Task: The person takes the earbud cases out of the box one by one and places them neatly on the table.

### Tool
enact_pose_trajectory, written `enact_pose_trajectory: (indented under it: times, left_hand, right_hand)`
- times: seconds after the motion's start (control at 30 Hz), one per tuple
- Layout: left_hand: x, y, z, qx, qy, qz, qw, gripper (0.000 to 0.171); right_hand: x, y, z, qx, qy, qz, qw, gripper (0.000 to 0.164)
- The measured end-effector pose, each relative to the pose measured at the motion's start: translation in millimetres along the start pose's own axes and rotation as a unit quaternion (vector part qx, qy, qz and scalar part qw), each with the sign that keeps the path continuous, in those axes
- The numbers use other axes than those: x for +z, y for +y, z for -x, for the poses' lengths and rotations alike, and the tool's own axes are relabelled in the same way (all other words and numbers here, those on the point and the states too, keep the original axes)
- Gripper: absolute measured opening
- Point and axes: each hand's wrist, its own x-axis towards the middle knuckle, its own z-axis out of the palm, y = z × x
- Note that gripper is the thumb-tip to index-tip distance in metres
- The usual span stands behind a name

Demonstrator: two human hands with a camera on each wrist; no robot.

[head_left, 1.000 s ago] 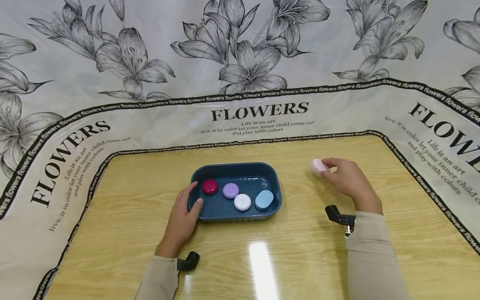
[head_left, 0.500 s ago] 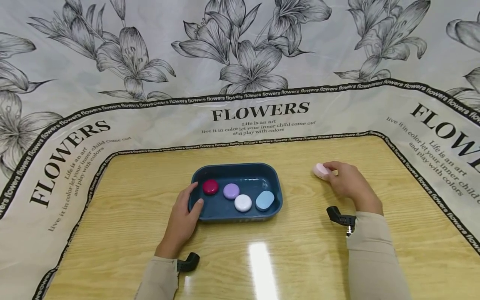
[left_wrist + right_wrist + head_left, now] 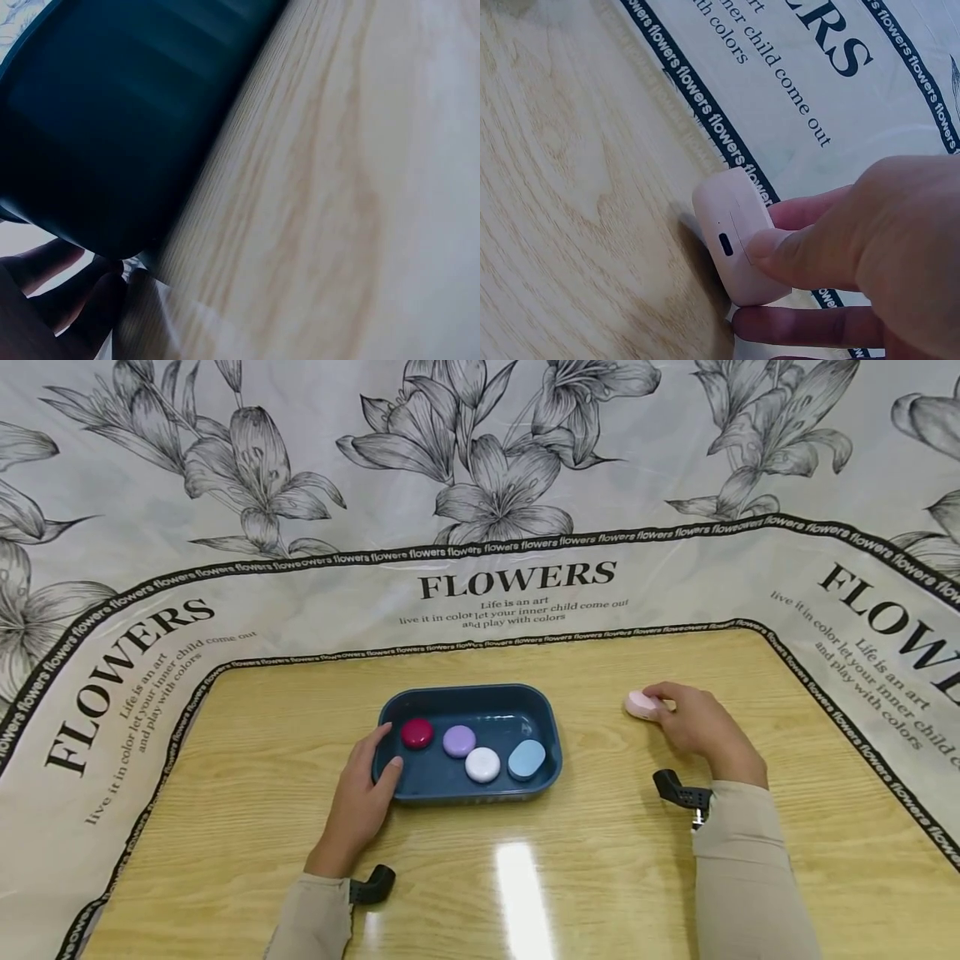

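Observation:
My right hand [image 3: 697,722] pinches a pale pink earbud case [image 3: 640,704] between thumb and fingers, right of the tray. In the right wrist view the earbud case [image 3: 731,232] shows a dark charging port and a lid seam, with my thumb [image 3: 769,246] on its side. My left hand [image 3: 362,793] grips the left end of a dark blue tray [image 3: 468,789], fingertips at the rim. Inside the tray lie a red rounded piece [image 3: 416,733], a purple one [image 3: 459,742], a white one [image 3: 482,765] and a light blue oval one [image 3: 527,760].
The light wooden tabletop [image 3: 592,877] carries the tray. A white cloth [image 3: 517,593] with printed flowers and lettering borders it at the back and both sides. Black camera mounts [image 3: 678,792] sit on both wrists.
My right hand has come slightly nearer and to the right with the pink earbud case, which has tilted flatter. My left hand keeps its place on the tray; the head view shifts slightly.

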Motion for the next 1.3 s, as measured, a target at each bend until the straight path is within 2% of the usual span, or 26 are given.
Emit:
enact_pose_trajectory:
  times: [0.53, 0.87, 1.3]
  left_hand:
    - [2.6, 1.4, -0.5, 0.0, -0.004, -0.004, 1.0, 0.052]
    - [3.1, 2.5, -1.1, -0.003, -0.008, -0.004, 1.0, 0.051]
    - [1.9, -0.4, 1.0, -0.004, -0.002, -0.002, 1.0, 0.052]
  right_hand:
    - [3, 8, 5, 0.005, -0.004, -0.001, 1.0, 0.036]
    - [3, 10, 8, 0.016, -0.009, -0.009, 1.0, 0.046]
    - [2, 6, 2, 0.016, -0.013, -0.013, 1.0, 0.043]
